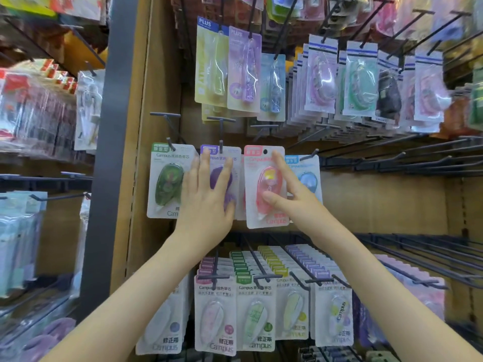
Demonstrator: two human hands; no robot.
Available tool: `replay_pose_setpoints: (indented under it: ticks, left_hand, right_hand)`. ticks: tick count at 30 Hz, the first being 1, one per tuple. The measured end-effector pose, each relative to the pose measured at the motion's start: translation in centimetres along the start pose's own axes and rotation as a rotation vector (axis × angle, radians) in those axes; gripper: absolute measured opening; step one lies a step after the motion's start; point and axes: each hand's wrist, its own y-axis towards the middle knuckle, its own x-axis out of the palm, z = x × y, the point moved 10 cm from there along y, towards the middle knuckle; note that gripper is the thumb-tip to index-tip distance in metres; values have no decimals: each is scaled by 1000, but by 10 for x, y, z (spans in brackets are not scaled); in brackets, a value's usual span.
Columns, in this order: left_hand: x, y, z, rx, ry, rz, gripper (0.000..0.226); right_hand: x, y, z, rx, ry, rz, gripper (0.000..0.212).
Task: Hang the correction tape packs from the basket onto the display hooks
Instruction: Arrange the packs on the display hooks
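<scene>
A pink correction tape pack (264,163) is held up against the middle row of the display; my right hand (290,194) pinches it, thumb on the front blister and index finger along its right edge. Its hang hole shows free near the top, with no hook through it. My left hand (209,194) lies flat with straight fingers on the purple pack (222,178) that hangs on a hook (221,146). A green pack (167,184) hangs to the left and a blue pack (308,178) to the right. The basket is out of view.
Rows of PLUS and other tape packs (230,71) hang above. Several Campus packs (217,312) fill the lower hooks. Bare black hooks (392,155) jut out at mid right. A grey upright post (109,152) divides off the left shelving.
</scene>
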Motion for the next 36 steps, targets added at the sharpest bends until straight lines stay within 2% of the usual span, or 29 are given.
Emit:
replay_pose_setpoints:
  ticks: [3,7,13,20,23,26,28,32,36]
  left_hand:
    - [6,5,-1,-3,-4,-60,72]
    - [11,8,-2,-30,-102,-154,70]
    - [1,8,-5,22,-96,-89,65]
    - [18,11,-9,0,-149,-230,70]
    - [16,9,-13,16,-149,-177,71]
    - [5,-2,-3,-5,-210,-105,72]
    - [-1,-17,23,-20,-269,-96,70]
    - [-9,-72,114,80,-403,-99,64]
    - [23,-154,232,83,-604,-335,60]
  right_hand:
    - [-3,-2,-2,15,-55,32,70]
    - [-5,-2,-4,50,-246,65,71]
    - [1,14,9,141,-381,58,71]
    - [11,38,32,198,-527,90,74]
    - [9,31,32,178,-555,115,79]
    - [6,-1,16,65,-582,161,75]
    - [-4,-33,5,-10,-590,203,71]
    - [-44,-115,7,-72,-623,250,64]
    - [-108,-228,56,61,-636,229,55]
